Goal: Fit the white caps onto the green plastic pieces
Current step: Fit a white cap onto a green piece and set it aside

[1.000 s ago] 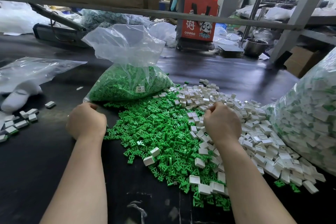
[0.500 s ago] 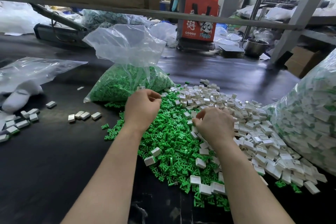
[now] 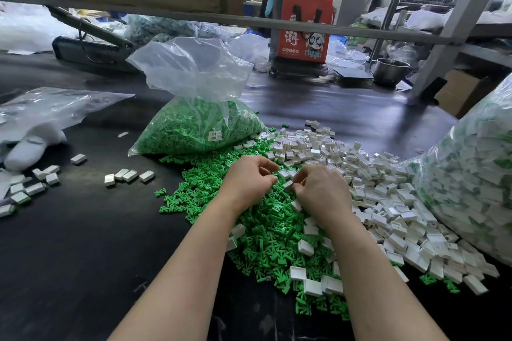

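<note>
Loose green plastic pieces lie heaped on the dark table, and a spread of white caps adjoins them on the right. Both my hands hover over the seam between the two heaps, fingertips almost touching. My right hand pinches a white cap between thumb and fingers. My left hand is curled with thumb and forefinger close together; what it holds, if anything, is hidden.
A clear bag of green pieces stands behind the heap. A big bag of capped pieces bulges at the right. Capped pieces lie in a short row at the left, more near a plastic sheet. A person sits beyond a red bag.
My left hand left a short row of capped pieces at the left, then swung right over the green heap to meet my right hand, which drew slightly nearer.
</note>
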The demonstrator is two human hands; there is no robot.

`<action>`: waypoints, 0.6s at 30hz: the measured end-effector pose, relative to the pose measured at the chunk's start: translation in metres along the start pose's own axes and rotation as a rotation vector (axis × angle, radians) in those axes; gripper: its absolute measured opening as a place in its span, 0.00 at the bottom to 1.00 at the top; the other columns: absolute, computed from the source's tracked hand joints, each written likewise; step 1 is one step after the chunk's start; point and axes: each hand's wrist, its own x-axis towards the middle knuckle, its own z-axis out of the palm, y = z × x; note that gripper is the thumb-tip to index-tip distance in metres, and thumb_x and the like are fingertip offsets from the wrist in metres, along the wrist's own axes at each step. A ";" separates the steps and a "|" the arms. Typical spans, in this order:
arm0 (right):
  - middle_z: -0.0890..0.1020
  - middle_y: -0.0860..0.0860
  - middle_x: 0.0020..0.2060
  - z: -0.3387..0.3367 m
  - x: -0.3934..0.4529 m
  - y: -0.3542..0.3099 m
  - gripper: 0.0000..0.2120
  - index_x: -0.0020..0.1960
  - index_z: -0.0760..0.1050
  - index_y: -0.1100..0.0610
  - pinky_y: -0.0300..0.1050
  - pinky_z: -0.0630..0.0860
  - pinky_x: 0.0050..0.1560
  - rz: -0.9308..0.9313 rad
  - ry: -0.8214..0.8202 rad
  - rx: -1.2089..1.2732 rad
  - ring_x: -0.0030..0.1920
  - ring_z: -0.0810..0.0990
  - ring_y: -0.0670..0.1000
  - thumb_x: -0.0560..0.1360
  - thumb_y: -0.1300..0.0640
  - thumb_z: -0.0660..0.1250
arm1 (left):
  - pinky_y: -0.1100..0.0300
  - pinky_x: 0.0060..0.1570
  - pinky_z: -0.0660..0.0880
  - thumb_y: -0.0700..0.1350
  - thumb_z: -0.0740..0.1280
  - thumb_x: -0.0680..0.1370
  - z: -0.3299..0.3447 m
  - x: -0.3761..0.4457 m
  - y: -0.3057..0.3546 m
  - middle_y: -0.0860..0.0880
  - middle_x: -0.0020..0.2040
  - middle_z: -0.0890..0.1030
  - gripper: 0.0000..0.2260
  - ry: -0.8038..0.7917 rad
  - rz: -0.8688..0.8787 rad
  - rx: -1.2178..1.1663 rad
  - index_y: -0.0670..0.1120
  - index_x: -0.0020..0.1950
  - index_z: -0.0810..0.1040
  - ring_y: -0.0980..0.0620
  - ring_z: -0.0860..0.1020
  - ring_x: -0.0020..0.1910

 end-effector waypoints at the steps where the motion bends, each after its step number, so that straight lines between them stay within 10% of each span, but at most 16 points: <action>1: 0.82 0.50 0.50 0.000 0.000 0.000 0.08 0.53 0.79 0.52 0.50 0.75 0.57 0.006 -0.006 0.003 0.53 0.77 0.54 0.77 0.51 0.66 | 0.62 0.45 0.76 0.42 0.71 0.76 0.000 0.000 0.000 0.54 0.43 0.82 0.08 0.000 0.003 -0.009 0.51 0.53 0.82 0.55 0.81 0.43; 18: 0.84 0.50 0.44 -0.011 -0.001 -0.005 0.09 0.50 0.82 0.53 0.49 0.79 0.51 0.031 -0.125 0.039 0.47 0.81 0.53 0.75 0.49 0.68 | 0.64 0.44 0.77 0.39 0.71 0.76 0.002 0.002 -0.002 0.55 0.43 0.81 0.11 -0.062 0.068 0.056 0.50 0.57 0.82 0.56 0.81 0.43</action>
